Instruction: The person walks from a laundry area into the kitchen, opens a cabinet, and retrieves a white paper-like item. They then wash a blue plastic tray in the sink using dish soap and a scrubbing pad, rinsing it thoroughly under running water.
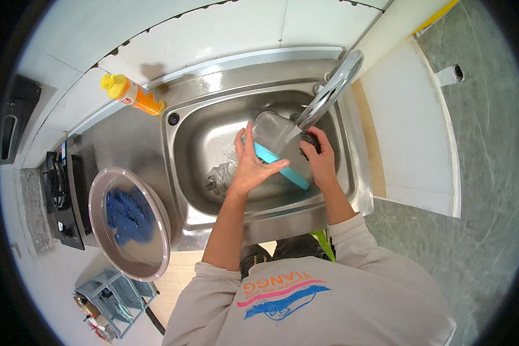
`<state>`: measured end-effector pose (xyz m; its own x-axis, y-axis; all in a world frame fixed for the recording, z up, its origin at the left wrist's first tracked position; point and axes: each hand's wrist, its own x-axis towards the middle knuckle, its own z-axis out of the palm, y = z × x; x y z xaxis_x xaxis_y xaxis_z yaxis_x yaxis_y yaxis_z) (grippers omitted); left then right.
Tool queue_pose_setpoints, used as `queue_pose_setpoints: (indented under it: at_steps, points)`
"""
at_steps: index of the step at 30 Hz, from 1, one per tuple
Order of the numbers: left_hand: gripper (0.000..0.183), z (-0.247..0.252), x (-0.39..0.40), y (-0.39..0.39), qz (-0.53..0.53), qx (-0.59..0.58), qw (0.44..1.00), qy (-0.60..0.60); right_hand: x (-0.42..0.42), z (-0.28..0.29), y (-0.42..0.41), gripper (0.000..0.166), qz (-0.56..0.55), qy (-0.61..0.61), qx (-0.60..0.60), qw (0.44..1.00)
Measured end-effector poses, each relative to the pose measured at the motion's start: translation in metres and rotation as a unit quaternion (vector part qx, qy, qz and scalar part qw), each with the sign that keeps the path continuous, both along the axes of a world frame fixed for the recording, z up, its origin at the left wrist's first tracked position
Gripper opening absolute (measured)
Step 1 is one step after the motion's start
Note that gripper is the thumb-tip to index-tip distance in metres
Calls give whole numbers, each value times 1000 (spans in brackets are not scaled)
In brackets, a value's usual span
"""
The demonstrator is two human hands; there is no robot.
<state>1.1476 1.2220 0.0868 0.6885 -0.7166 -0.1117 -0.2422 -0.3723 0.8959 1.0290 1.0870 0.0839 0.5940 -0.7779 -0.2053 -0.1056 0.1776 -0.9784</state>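
My left hand [255,166] grips a clear plastic container [274,125] by its turquoise edge [291,175], thumb spread along the near side. The container is tilted over the sink [199,160], under the chrome faucet [330,93], and water runs onto it. Whether the turquoise part is a rim or a lid, I cannot tell. In my right hand [322,153] is a dark scouring pad [310,144], just right of the container and partly hidden by my fingers. A crumpled grey cloth [220,178] lies on the sink's bottom, left of my left hand.
Left of the sink, a pinkish basin [166,216] holds cloudy water and a blue cloth [129,214]. A yellow-capped orange bottle [140,97] stands by the back wall. Further left is a black cooktop [71,207]; below it, a grey-blue rack [121,294]. A white panel [410,129] borders the right.
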Motion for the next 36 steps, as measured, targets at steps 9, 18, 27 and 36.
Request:
queue_pose_setpoints:
  at_steps: [9,18,27,36]
  points:
    - [122,34,12,-27,-122,17,981,-148,-16,42,9,32,78,25,-407,910]
    - [127,30,-12,-10,-220,-6,967,-130,20,29,-46,26,213,144,-255,932]
    - [108,5,-55,5,29,-112,991,71,-2,18,-6,30,67,130,-376,915]
    - [74,-30,-39,14,-123,-81,989,34,2,50,34,31,225,36,-548,805]
